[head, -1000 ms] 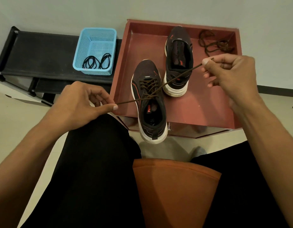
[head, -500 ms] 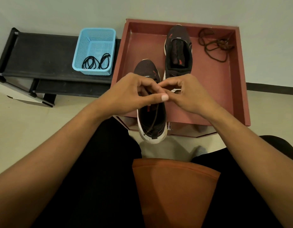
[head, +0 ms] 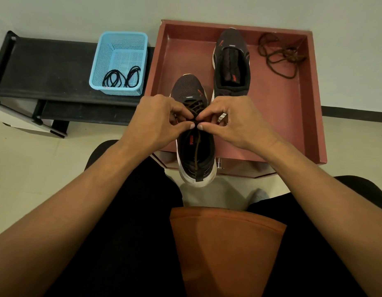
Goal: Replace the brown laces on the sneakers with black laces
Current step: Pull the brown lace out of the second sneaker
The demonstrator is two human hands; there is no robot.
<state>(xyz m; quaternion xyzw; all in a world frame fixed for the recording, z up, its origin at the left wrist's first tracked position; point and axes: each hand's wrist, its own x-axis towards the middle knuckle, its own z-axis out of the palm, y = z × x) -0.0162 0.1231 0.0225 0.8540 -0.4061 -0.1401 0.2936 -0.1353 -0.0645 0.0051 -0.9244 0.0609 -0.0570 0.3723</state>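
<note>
Standing by a pale wall, a red tray holds sneakers.

A plain pale wall spans 10 to 2 o'clock and meets a cream floor along a dark baseboard at 3 o'clock. A low black shelf stands against the wall at 10 o'clock, just beside a red-brown, raised-rim counter at 1 o'clock. An orange seat lies at 6 o'clock.

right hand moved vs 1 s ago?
Yes. The right hand came leftward, from near the loose brown lace in the red tray to the near sneaker, pinching its threaded lace beside the left hand.
</note>
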